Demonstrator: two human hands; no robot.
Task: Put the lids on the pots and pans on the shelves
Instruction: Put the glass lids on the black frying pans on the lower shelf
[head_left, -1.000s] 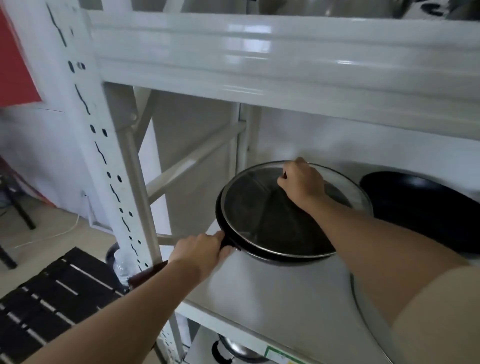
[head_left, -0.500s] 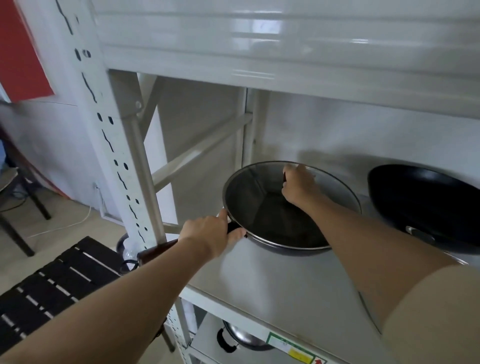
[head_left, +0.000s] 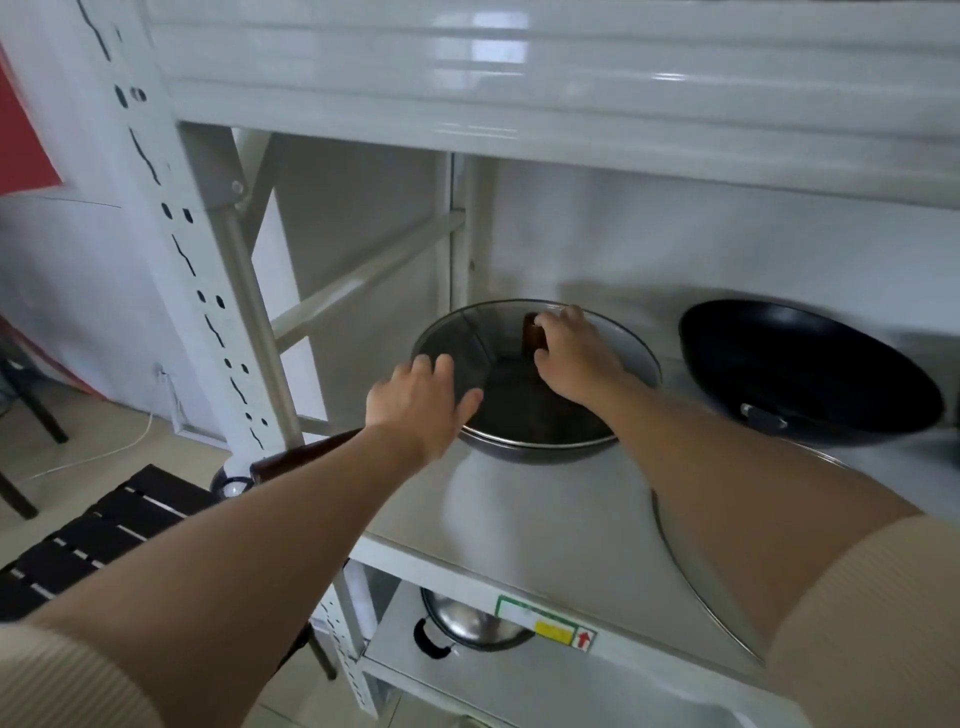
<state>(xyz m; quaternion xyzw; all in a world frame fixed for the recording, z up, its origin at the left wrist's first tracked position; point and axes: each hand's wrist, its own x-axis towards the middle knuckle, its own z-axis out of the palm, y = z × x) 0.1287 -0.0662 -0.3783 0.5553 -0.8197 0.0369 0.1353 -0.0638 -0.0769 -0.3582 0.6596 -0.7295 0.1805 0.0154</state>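
The person is standing at a white metal rack, reaching both arms into its middle shelf (head_left: 545, 525). The right hand (head_left: 571, 358) is curling around the dark knob (head_left: 532, 332) of a glass lid (head_left: 467, 338), fingers loosely closed on it, probably to steady the lid while it is settling onto the rim of the dark pan (head_left: 524, 447) beneath. The lid is sitting on the pan, which is resting at the left rear of the shelf, its wooden handle (head_left: 306, 454) sticking out past the rack's front post (head_left: 171, 218).

The left hand (head_left: 421, 405) is lying open, fingers spread, over the lid's near-left edge, gripping nothing; it seems to be pressing or nudging the lid so that it is seating squarely.

To the right, well apart, a black wok (head_left: 810, 374) is standing uncovered, so it likely is waiting for a cover. Another lid's rim (head_left: 696, 582) is showing at the shelf's front right, partly hidden by the right forearm. On the shelf below, a steel pot (head_left: 467, 629) is peeking out.
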